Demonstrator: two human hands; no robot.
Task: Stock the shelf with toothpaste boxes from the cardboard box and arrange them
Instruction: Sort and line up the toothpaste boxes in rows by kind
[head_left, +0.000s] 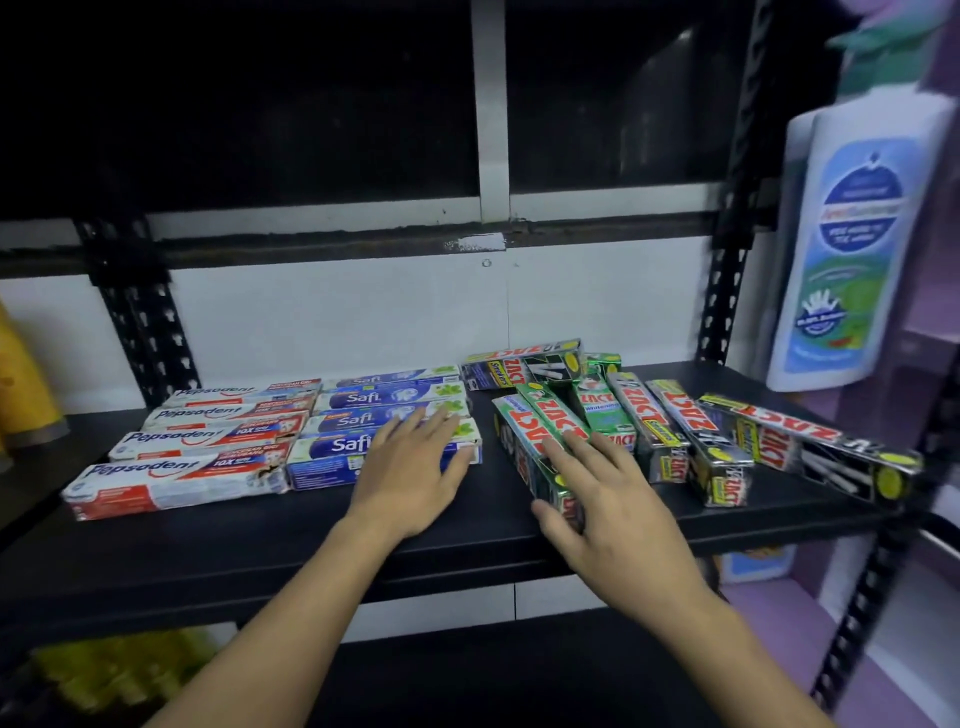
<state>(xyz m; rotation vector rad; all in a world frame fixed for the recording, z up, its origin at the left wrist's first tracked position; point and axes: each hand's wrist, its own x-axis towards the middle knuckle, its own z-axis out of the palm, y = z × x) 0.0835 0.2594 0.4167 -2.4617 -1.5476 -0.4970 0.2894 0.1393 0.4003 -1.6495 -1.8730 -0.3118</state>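
- Left hand (410, 467) lies flat, fingers spread, on the front Safi box (332, 460); grasps nothing.
- Right hand (602, 499) rests splayed on the front green Zact box (524, 447), thumb at its near end; no closed grip.
- That box's long axis runs front-to-back, skewed; right hand is nearer.
- Zact boxes (675, 431) fan out loosely on the right of the black shelf (260, 540); Pepsodent boxes (208, 447) sit in neat rows.
- Cardboard box out of view.

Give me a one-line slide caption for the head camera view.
Left hand on Safi boxes, right hand on green Zact box, black shelf.
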